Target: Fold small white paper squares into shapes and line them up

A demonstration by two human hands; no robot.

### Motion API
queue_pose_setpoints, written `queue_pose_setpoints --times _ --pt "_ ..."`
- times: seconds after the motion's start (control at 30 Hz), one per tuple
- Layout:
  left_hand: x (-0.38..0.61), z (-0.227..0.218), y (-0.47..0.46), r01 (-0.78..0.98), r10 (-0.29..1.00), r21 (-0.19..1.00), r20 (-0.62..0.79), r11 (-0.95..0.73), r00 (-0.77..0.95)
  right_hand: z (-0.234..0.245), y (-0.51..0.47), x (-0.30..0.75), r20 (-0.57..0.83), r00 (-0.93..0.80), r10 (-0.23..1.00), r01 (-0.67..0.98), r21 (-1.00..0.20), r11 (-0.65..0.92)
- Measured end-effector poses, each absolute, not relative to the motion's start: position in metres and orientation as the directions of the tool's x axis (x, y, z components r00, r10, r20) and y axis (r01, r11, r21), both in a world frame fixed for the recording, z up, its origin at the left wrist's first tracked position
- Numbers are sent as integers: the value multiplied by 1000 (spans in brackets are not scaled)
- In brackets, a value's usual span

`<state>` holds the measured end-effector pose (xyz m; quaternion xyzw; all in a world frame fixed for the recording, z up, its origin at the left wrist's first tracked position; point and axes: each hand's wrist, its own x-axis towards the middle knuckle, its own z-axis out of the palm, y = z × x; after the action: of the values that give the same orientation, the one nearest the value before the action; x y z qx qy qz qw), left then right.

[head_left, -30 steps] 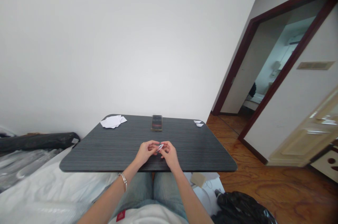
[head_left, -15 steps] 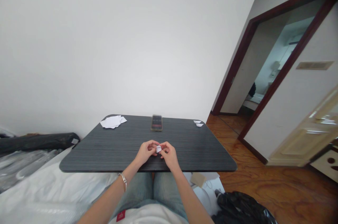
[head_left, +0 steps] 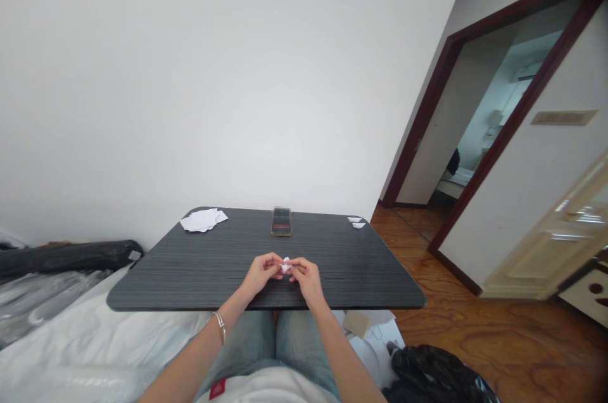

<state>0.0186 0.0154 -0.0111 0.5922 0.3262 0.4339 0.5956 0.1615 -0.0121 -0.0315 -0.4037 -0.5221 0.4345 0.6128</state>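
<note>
A small folded piece of white paper (head_left: 285,265) is pinched between both my hands above the near middle of the dark table (head_left: 190,270). My left hand (head_left: 260,274), with a silver bracelet on its wrist, grips the paper's left side with closed fingers. From the right, my right hand (head_left: 306,276) holds the other side, fingers curled.
A loose pile of white paper sheets (head_left: 203,219) lies at the table's far left. A phone (head_left: 282,222) stands at the far middle, and two small folded papers (head_left: 356,222) lie at the far right. A black bag (head_left: 437,377) sits on the wooden floor to my right.
The paper between my fingers has been turned and pressed smaller. Both hands stayed at the same place over the table.
</note>
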Motion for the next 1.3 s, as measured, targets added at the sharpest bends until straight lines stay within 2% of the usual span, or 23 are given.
queue_pose_setpoints --times 0.2,0.33,0.5,0.97,1.3 --pt "18 -12 17 -92 928 987 154 -130 338 -25 -16 161 287 66 956 -166 -941 294" --pt "19 -11 15 -79 919 981 195 -179 342 -25 -14 160 224 125 966 -231 -941 248" --pt "18 -10 12 -57 895 970 238 -234 377 -32 -9 160 215 95 972 -162 -960 228" --pt "22 -7 11 -172 861 975 206 -140 465 -31 -14 161 215 126 969 -176 -956 235" --pt "23 -6 10 2 856 978 181 -208 483 -30 -16 161 265 140 954 -115 -953 282"
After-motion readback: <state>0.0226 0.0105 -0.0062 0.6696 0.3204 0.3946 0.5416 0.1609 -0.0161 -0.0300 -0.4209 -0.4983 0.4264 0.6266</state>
